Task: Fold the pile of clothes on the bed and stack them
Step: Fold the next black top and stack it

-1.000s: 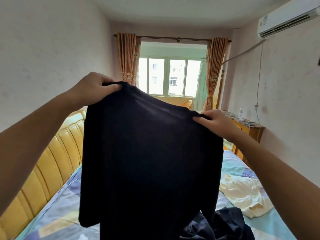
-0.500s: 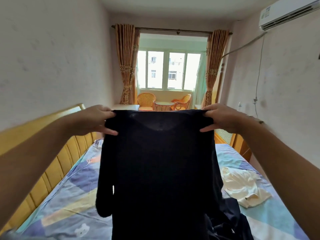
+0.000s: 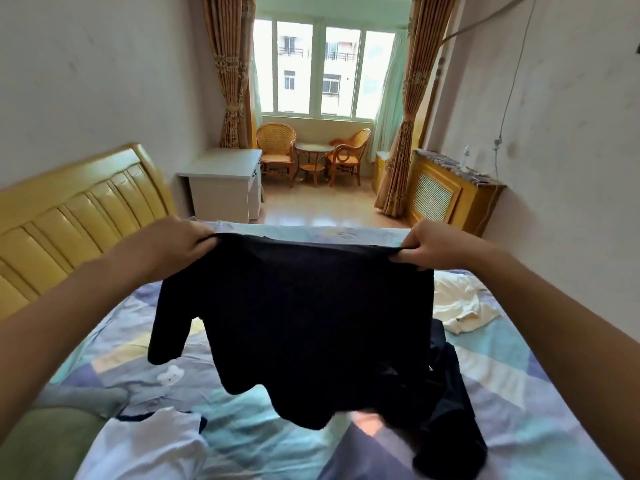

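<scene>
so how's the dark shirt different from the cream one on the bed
The dark shirt hangs spread in the air, pinched at its top corners by the left hand and right hand; the cream garment lies crumpled on the bed, untouched. One is near-black, the other pale. Neither is folded.

Dark shirt held up over patterned bed, pinched at top corners by left hand and right hand. Cream garment on the right, white garment near, dark clothes beneath.
</scene>
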